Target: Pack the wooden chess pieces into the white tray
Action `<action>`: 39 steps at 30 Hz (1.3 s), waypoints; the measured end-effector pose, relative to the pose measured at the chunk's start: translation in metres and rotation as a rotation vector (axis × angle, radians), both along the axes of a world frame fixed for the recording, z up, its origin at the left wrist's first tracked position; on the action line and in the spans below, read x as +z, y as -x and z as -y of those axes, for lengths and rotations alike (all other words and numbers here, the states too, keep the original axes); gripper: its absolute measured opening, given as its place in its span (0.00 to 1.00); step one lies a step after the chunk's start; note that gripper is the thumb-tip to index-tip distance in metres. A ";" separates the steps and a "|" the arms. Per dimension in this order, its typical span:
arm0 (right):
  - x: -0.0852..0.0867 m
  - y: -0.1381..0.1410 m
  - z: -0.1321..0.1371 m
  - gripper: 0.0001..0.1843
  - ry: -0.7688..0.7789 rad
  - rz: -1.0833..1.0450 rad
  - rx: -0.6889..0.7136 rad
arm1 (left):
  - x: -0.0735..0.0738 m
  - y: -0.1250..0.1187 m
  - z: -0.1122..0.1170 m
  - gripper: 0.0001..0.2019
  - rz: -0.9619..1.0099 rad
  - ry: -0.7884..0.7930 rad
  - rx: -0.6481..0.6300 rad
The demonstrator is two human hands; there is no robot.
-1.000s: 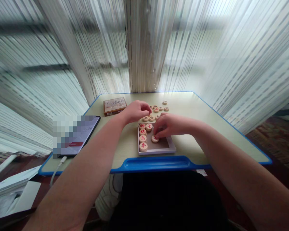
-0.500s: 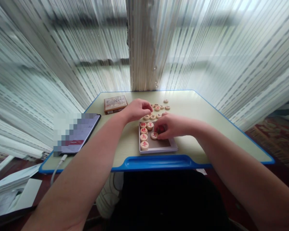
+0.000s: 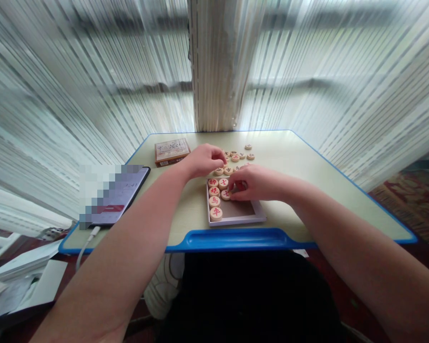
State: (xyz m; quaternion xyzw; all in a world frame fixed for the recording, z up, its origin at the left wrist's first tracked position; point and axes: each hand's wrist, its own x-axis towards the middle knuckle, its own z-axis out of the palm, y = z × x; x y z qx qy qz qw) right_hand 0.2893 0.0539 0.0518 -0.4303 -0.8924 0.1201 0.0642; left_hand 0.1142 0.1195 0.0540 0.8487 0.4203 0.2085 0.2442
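A shallow white-rimmed box lies near the table's front. Down its left side runs a column of round Chinese chess pieces with red characters, and another red piece tops the second column. My right hand is closed, thumb and fingertips on a red-marked Chinese chess piece just below that one, inside the box. Beyond the box's far left corner, my left hand is curled with fingertips pressed down among loose pieces; what they hold is hidden. A row of dark-marked pieces sits between my hands.
More loose pieces lie farther back. A printed cardboard box rests at the back left. A phone on a white cable lies at the left edge. The blue-rimmed table has a front tray; string curtains hang behind.
My right hand has slid the red piece up and left, close under the other piece in the second column. My left hand stays in nearly the same place. The view has shifted slightly.
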 end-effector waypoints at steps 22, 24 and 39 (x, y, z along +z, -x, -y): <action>0.006 0.001 0.005 0.10 -0.013 0.010 -0.024 | 0.000 -0.001 0.001 0.14 -0.036 -0.001 0.028; 0.007 0.001 0.005 0.10 -0.017 -0.011 -0.040 | 0.000 -0.001 0.002 0.14 -0.036 0.002 0.026; -0.007 0.008 -0.004 0.13 -0.193 -0.065 -0.098 | 0.001 0.000 0.000 0.15 -0.049 -0.007 0.018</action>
